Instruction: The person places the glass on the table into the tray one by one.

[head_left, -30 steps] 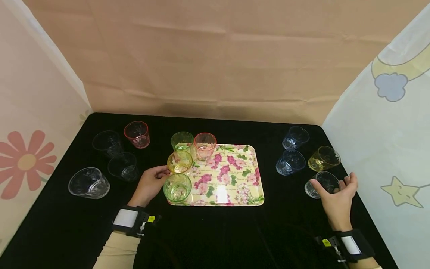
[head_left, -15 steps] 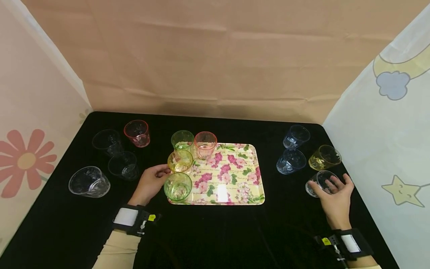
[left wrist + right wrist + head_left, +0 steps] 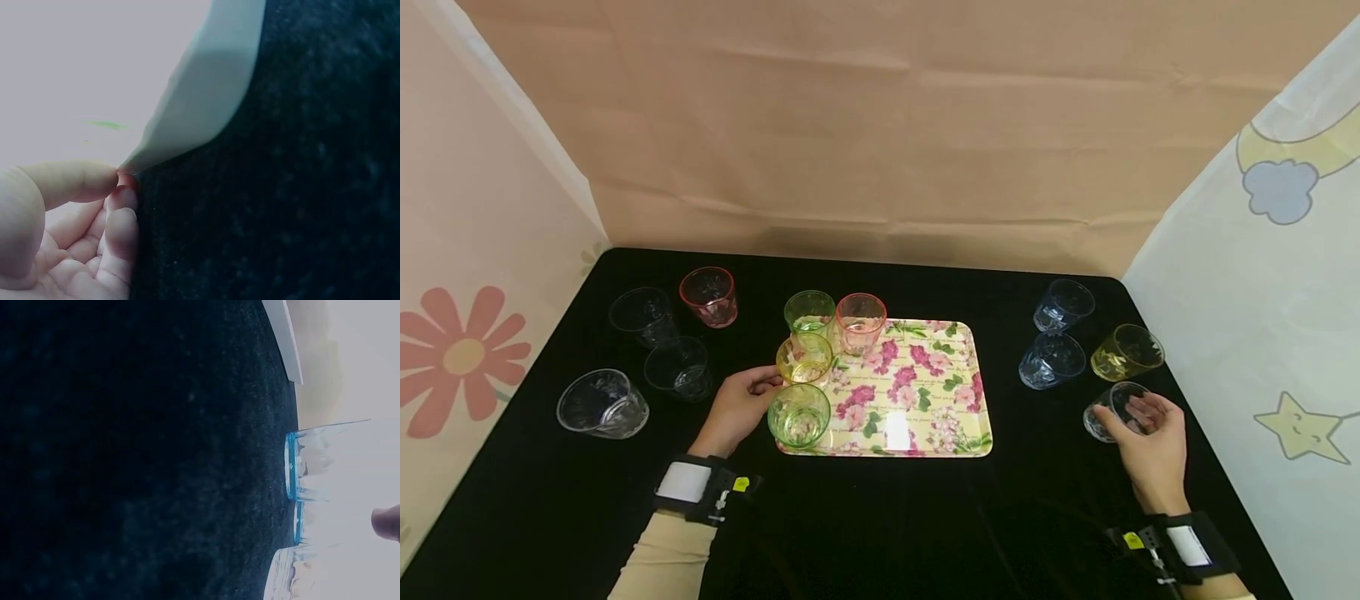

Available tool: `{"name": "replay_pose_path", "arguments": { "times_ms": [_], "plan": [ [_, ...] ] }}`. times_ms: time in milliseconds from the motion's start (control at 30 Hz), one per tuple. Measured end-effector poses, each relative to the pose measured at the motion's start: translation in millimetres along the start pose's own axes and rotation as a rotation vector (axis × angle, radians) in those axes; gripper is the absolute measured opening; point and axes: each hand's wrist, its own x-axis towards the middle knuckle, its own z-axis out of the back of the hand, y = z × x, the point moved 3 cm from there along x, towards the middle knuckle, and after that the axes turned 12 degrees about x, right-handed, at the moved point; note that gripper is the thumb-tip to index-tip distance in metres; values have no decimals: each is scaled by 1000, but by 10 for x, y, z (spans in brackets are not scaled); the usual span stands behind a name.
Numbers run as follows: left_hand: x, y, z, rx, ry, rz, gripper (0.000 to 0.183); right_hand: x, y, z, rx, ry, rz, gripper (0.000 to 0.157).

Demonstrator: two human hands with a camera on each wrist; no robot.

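Note:
In the head view, my left hand point(image 3: 741, 408) is at the left edge of a flowered tray point(image 3: 932, 446). Up close in the left wrist view, thumb and fingers pinch the rim of the tray point(image 3: 219, 94). Along that side of the tray stand a yellow glass point(image 3: 805, 360), a green glass point(image 3: 797, 417), a second green glass point(image 3: 808, 312) and a pink glass point(image 3: 860, 325). Over on the right, my right hand point(image 3: 1157, 450) curls round a clear glass point(image 3: 1101, 423), thumb on its near left side. That clear glass point(image 3: 281, 575) shows only its lower part in the right wrist view.
Behind the clear glass are a yellow glass point(image 3: 1126, 354) and two bluish glasses point(image 3: 1051, 362). The table's left side holds a red-rimmed glass point(image 3: 709, 298), two dark-looking clear glasses point(image 3: 681, 371) and a larger clear one point(image 3: 604, 406). Paper walls point(image 3: 887, 125) enclose the black table.
My right fingers have drawn in from spread wide to round the clear glass. The left hand keeps its place at the tray, and the glasses stand where they were.

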Motion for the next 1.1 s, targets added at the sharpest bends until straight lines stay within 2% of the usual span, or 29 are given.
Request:
{"name": "replay_pose_path", "arguments": {
  "times_ms": [100, 233, 533, 800, 1100],
  "plan": [
    [-2, -2, 0, -1, -2, 3, 37, -5, 22, -2, 10, 0, 16, 82],
    [3, -10, 14, 2, -5, -1, 37, -85, 153, -37, 8, 6, 58, 80],
    [5, -5, 1, 3, -1, -9, 37, -351, 535, -192, 48, 59, 224, 73],
    [-6, 4, 5, -9, -3, 13, 37, -576, 818, -632, 107, 261, 330, 72],
    [-9, 6, 13, 4, 9, 14, 38, -715, 980, -1204, 115, 482, 408, 75]
  ]
}}
